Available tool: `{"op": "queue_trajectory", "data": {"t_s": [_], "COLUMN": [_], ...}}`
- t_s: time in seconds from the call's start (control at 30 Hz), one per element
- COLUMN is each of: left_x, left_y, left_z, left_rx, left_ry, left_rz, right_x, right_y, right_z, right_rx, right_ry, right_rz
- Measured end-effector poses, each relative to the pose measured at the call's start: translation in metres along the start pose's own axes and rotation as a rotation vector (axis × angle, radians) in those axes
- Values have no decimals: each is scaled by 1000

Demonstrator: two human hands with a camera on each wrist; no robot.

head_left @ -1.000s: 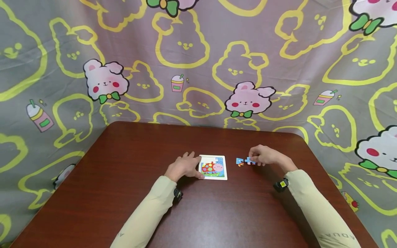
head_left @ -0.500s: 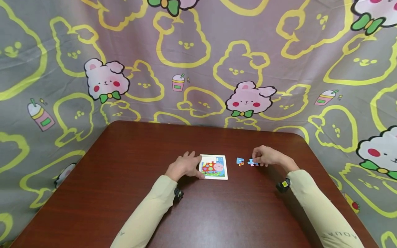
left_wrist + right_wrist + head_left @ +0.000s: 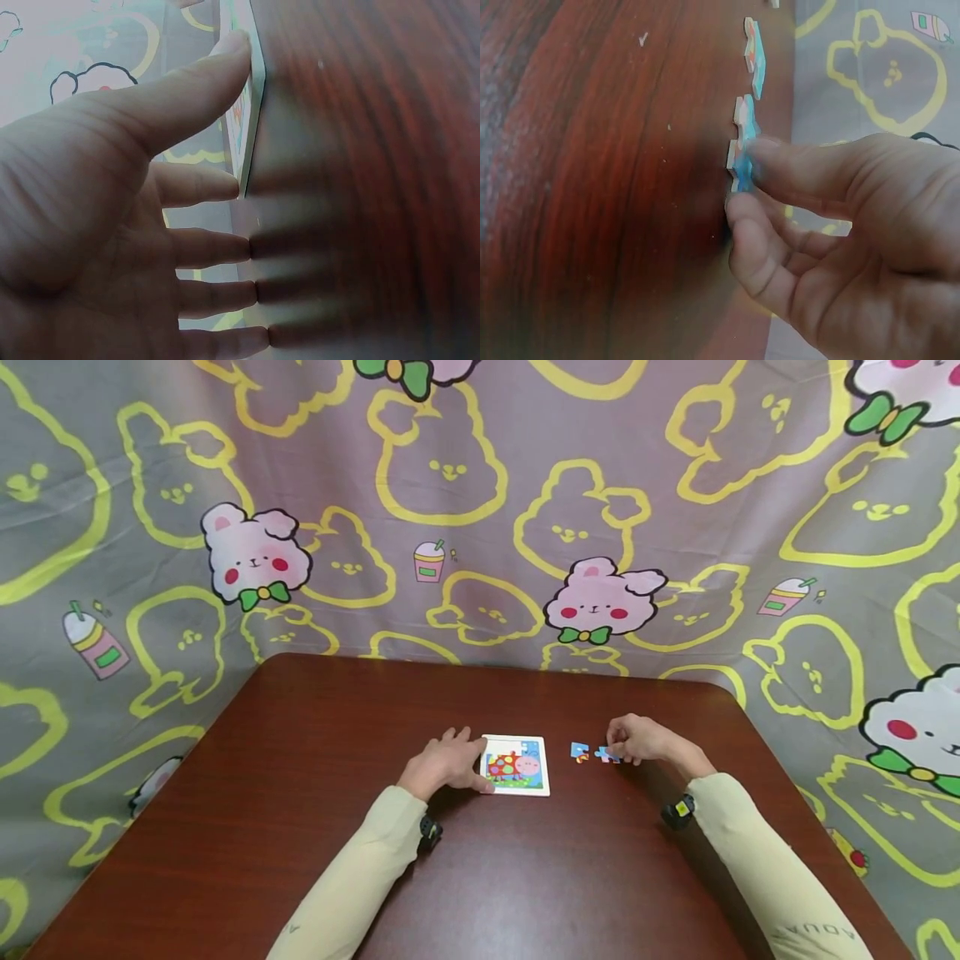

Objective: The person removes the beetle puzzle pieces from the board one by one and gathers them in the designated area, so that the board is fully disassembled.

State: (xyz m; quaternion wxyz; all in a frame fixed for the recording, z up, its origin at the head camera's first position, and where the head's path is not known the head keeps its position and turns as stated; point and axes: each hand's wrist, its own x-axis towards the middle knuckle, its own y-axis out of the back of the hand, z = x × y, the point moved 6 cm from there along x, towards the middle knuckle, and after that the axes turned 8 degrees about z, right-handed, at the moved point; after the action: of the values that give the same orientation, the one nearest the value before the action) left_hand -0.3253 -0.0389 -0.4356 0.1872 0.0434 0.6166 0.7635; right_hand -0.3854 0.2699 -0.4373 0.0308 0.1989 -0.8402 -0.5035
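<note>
A white-framed jigsaw puzzle with a spotted red animal picture lies on the table. My left hand rests at its left side with fingers fairly straight. In the left wrist view the thumb lies over the frame's edge and the index fingertip touches its corner. To the right of the frame, my right hand pinches a blue puzzle piece between thumb and curled index finger, close to the tabletop. Another blue puzzle piece lies just left of it, apart from the hand.
The dark wooden table extends on all sides of the puzzle. Behind it hangs a grey curtain with yellow and pink cartoon prints. A black wrist device sits on the right wrist, another black wrist device on the left.
My right hand and its puzzle piece shifted slightly right, away from the other loose piece, then a little back left. The left hand and the puzzle frame stay in place.
</note>
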Motion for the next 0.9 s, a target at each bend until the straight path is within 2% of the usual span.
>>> {"op": "queue_trajectory", "data": {"t_s": [0.23,0.47,0.67,0.9], "left_x": [-2,-2,-3,-2], "left_y": [1,0,0,-1], "left_z": [0,-1,-2,-2], "left_rx": [-10,-36,-48,-51], "left_ry": [5,12,19,23], "left_rz": [-2,-9,-19,-21], "right_x": [0,5,10,19], "right_y": [3,3,-1,-10], "right_z": [-9,-38,-65,-83], "right_rx": [-40,-55,-17,22], "right_ry": [4,96,130,134], "right_rz": [21,85,101,109]}}
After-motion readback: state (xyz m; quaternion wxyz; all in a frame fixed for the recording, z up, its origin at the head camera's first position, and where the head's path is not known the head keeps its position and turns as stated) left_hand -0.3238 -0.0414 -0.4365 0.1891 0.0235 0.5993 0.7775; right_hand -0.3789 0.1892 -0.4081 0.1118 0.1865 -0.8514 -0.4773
